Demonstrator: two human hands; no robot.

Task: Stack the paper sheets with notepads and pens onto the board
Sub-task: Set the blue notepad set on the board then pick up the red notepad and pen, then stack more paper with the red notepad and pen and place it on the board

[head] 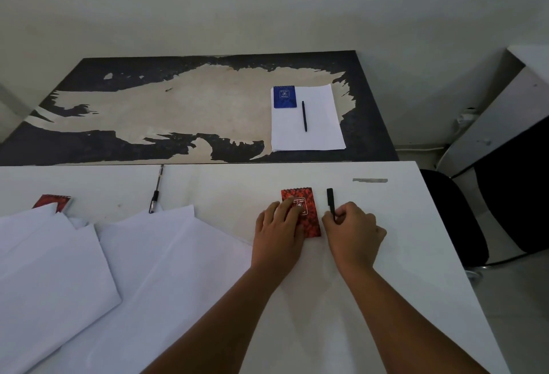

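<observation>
Left hand [277,232] lies flat on red notepad [306,213], fingers straight, pressing it on white table [416,254]. Right hand [355,231] curls round black pen [330,199] just beside notepad. Far board [178,106] holds paper stack [315,132] with blue notepad [284,96] and dark pen [304,116] on top. Loose sheets [118,269] lie at left.

Plain pale wall [267,2], white table [386,254], black chair [454,219] (partly hidden), pale cabinet [505,106] at right

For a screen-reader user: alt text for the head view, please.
A left hand rests on a red notepad while the right hand pinches a black pen on a white table; a worn board beyond holds paper.
</observation>
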